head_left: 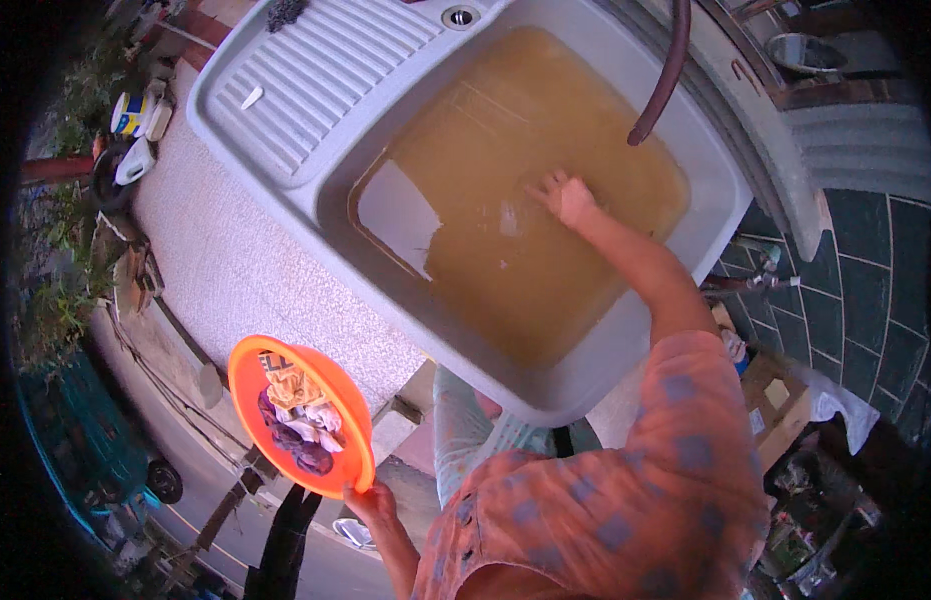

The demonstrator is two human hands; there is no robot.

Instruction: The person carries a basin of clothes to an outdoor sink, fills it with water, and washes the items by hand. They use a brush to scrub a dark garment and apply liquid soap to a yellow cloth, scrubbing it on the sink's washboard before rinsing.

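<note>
Murky brown water (525,120) fills the basin of a grey laundry sink (345,170). My right hand (570,198) is at the water's surface near the middle, fingers apart and partly dipped in, with nothing visible in them. Low on the left, my left hand (371,503) grips the rim of an orange plastic basin (357,420), which is tilted. Inside it lies a small heap of crumpled cloths: an orange-tan cloth (293,388), a white one (315,425) and a dark purple one (285,437). Whatever lies under the water is hidden.
A brown hose (667,75) hangs over the sink's right side. On the ribbed drainboard (325,70) lies a small white piece (252,98), with a dark scrubber (284,13) at its far edge. Right of me are a tap (770,280) and a cardboard box (775,395).
</note>
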